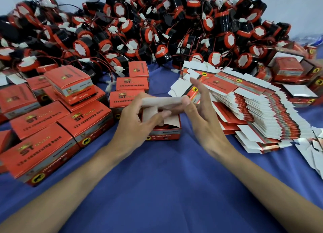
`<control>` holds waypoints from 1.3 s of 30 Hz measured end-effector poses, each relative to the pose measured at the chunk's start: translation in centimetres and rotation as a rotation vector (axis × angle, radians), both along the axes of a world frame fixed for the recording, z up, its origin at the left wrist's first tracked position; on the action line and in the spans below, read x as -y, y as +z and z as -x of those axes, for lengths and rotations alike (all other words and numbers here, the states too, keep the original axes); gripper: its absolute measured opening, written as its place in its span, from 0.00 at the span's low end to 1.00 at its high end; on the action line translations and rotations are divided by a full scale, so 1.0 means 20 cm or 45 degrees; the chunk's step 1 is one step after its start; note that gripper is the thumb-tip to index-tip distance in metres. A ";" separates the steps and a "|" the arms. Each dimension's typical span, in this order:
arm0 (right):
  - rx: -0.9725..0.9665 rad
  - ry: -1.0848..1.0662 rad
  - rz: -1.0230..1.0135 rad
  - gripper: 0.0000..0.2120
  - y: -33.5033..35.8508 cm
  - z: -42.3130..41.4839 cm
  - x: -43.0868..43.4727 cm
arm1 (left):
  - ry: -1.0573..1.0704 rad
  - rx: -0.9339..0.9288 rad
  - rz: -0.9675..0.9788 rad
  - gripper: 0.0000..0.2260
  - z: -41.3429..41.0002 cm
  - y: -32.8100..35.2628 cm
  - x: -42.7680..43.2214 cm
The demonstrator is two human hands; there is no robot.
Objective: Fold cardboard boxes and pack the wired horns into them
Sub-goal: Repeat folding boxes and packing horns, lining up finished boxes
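Note:
A small red cardboard box stands on the blue cloth in the middle, its top open. A red and black horn shows inside it. My left hand holds the box's left side, with fingers on the raised lid flap and an inner flap. My right hand pinches the right end of that lid flap with thumb and middle finger, the other fingers spread. A big pile of red and black wired horns with white plugs fills the back.
Closed red boxes are stacked at the left and behind the open box. A fanned stack of flat unfolded boxes lies at the right, with more boxes beyond it. Blue cloth covers the near table.

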State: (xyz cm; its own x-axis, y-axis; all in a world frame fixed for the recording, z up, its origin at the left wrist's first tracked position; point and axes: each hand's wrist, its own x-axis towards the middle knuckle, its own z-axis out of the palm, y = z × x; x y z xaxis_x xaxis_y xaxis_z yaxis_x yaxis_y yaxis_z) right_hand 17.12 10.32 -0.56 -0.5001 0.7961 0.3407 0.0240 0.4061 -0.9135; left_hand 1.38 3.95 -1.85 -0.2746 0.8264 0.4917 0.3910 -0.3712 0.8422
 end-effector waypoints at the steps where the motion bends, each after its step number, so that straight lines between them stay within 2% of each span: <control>1: 0.035 -0.042 -0.035 0.16 0.01 0.01 0.00 | -0.019 -0.012 -0.020 0.13 0.00 0.00 0.00; 3: 0.059 -0.047 -0.076 0.14 0.02 0.02 0.00 | -0.063 -0.052 -0.058 0.11 0.00 0.01 0.01; 5: 0.023 0.014 -0.062 0.16 0.02 0.03 0.00 | -0.069 -0.059 -0.065 0.14 0.01 0.02 0.01; 7: -0.062 0.119 -0.045 0.12 0.02 0.03 0.01 | -0.066 -0.044 -0.049 0.15 0.02 0.02 0.01; 9: -0.112 0.220 -0.038 0.10 0.01 0.02 0.01 | -0.091 -0.060 0.007 0.12 0.04 0.02 0.01; 11: -0.083 0.238 -0.029 0.12 0.01 0.01 0.00 | -0.133 -0.140 0.066 0.08 0.08 0.02 0.01; 15: -0.041 0.217 -0.044 0.15 0.00 0.00 -0.01 | -0.187 -0.221 0.101 0.12 0.13 0.02 0.01; 19: 0.086 0.041 -0.286 0.15 -0.01 -0.01 -0.01 | -0.240 -0.441 0.014 0.13 0.17 0.02 0.01; 24: 0.335 -0.142 -0.850 0.15 0.00 -0.03 -0.01 | -0.247 -0.650 -0.129 0.17 0.19 0.02 0.02; 29: 0.579 -0.046 -0.985 0.15 0.06 -0.06 0.00 | -0.243 -0.729 -0.171 0.17 0.19 0.02 0.02; 35: 0.919 -0.461 -1.351 0.14 0.04 -0.05 0.11 | -0.224 -0.741 -0.203 0.16 0.19 0.01 0.02; 37: 0.904 -0.468 -1.427 0.13 0.03 -0.05 0.10 | -0.240 -0.745 -0.190 0.17 0.19 0.01 0.02; 39: 0.747 -0.407 -1.467 0.08 0.00 -0.06 0.07 | -0.262 -0.746 -0.171 0.17 0.20 0.01 0.02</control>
State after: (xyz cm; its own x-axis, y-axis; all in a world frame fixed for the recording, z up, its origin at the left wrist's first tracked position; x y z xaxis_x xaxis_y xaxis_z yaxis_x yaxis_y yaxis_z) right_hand 18.26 8.99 -0.50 -0.6500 0.3093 0.6941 0.5316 0.8378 0.1245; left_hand -2.59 3.62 -1.55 0.2295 0.7542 0.6152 0.6822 -0.5755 0.4510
